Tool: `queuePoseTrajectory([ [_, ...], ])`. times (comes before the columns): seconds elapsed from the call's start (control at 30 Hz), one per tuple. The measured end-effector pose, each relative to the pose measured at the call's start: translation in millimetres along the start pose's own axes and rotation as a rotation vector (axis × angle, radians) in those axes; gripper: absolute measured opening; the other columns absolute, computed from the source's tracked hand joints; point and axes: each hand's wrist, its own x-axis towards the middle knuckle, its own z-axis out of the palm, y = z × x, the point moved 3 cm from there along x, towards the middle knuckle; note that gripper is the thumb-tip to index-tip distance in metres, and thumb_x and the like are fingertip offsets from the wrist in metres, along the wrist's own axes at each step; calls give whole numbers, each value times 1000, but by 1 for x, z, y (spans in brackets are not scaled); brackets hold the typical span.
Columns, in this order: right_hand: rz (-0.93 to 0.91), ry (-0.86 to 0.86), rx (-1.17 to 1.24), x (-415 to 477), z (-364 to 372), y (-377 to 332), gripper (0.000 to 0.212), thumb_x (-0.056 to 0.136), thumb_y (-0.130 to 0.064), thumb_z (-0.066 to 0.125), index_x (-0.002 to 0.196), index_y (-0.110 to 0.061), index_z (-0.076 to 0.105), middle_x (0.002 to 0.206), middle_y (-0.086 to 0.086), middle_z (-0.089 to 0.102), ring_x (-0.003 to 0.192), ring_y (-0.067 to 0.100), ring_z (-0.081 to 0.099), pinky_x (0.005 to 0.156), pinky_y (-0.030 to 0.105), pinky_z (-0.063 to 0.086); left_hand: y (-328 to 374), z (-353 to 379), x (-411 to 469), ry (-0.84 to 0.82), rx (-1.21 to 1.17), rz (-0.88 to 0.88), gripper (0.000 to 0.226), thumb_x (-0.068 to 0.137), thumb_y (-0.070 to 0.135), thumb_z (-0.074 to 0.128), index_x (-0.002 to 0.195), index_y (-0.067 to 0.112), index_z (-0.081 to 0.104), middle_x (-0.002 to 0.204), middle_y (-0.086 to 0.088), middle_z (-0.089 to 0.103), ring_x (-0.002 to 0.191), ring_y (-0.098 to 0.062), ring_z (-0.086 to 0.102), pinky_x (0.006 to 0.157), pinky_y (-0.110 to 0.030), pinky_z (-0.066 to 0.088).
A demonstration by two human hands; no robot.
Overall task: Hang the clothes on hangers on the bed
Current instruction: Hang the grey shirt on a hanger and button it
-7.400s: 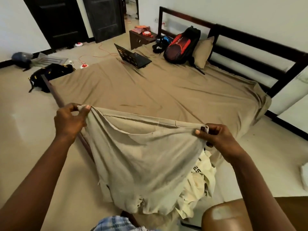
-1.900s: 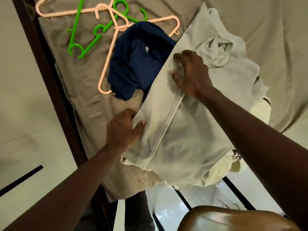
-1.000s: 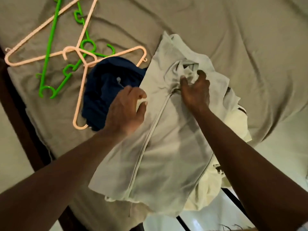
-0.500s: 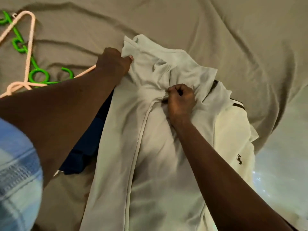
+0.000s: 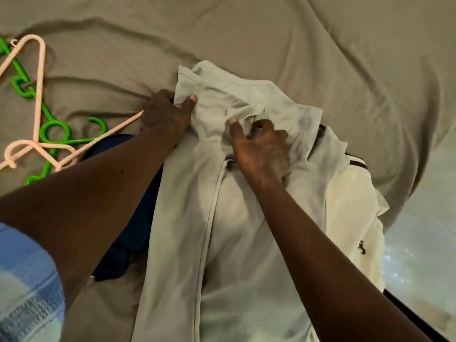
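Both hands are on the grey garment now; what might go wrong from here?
1. The grey garment lies over the cream shirt; lifting by the left hand and right hand could drag that shirt off the bed edge.
2. The pink hanger runs under the navy garment and crosses the green hanger; pulling one may snag.

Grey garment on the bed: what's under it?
Under the grey garment, a navy garment sticks out on its left and a cream shirt on its right. Both hands, left hand and right hand, grip its top. Anything else beneath is covered.
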Motion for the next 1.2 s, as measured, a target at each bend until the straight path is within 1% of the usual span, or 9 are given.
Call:
queuePoseTrajectory([
  [0.13, -32, 40, -13, 10, 8, 5, 28, 88, -40, 60, 105, -21, 72, 121, 8, 56, 115, 29, 56, 91, 35, 48, -2, 0, 0, 0, 8, -8, 64, 83, 75, 63, 121, 24, 67, 121, -2, 71, 114, -29, 65, 97, -40, 50],
  [0.27, 105, 102, 276, -1, -4, 26, 28, 73, -42, 56, 66, -16, 64, 90, 11, 70, 81, 26, 65, 82, 36, 56, -2, 3, 0, 20, 22, -20, 58, 87, 70, 63, 122, 24, 65, 122, -1, 70, 116, -28, 64, 92, -35, 43],
  [0.53, 175, -193, 196, 45, -24, -4, 75, 82, -75, 53, 121, -13, 65, 110, 4, 72, 105, 28, 68, 97, 38, 53, 12, -3, -14, 35, -103, -119, 67, 85, 64, 69, 131, 18, 54, 135, -7, 59, 127, -29, 56, 99, -36, 42],
  [0.67, 160, -276, 304, 79, -3, 3, 51, 56, -46, 75, 97, -16, 72, 95, 3, 76, 92, 27, 73, 88, 43, 61, 49, -9, -95, 237, 90, 465, 48, 84, 51, 65, 121, 22, 54, 119, -2, 57, 116, -28, 54, 99, -47, 42],
  [0.77, 219, -295, 470, 82, -6, -1, 45, 66, -34, 75, 104, -12, 70, 99, 6, 75, 91, 26, 73, 84, 43, 63, 54, 23, -139, -137, 313, 668, 47, 85, 54, 69, 119, 25, 57, 110, 1, 61, 108, -25, 57, 94, -46, 45],
  [0.93, 303, -294, 626, 83, -21, 6, 27, 94, -14, 70, 118, -8, 60, 99, 6, 68, 80, 19, 67, 48, 25, 57, 46, 44, -153, -205, 340, 665, 22, 92, 28, 65, 114, 26, 67, 109, 0, 62, 109, -27, 58, 92, -42, 44],
  [1.03, 327, -270, 694, 83, -19, 14, 44, 94, -16, 72, 134, -5, 59, 111, 11, 71, 89, 24, 71, 52, 32, 62, 38, 43, -157, -210, 177, 582, 9, 86, 33, 68, 90, 26, 66, 93, 5, 60, 97, -24, 62, 89, -42, 49],
  [1.1, 326, -269, 713, 81, -20, 16, 42, 95, -17, 71, 133, -4, 60, 112, 12, 71, 88, 24, 71, 53, 32, 62, 39, 43, -158, -166, 110, 451, 30, 87, 50, 69, 82, 21, 60, 84, 6, 62, 89, -24, 64, 84, -40, 51],
  [1.2, 317, -269, 699, 80, -20, 17, 38, 96, -19, 70, 130, -4, 62, 108, 11, 72, 86, 23, 71, 61, 32, 64, 48, 45, -155, -125, 158, 326, 43, 92, 59, 62, 94, 16, 63, 92, -1, 71, 97, -28, 65, 87, -39, 50],
])
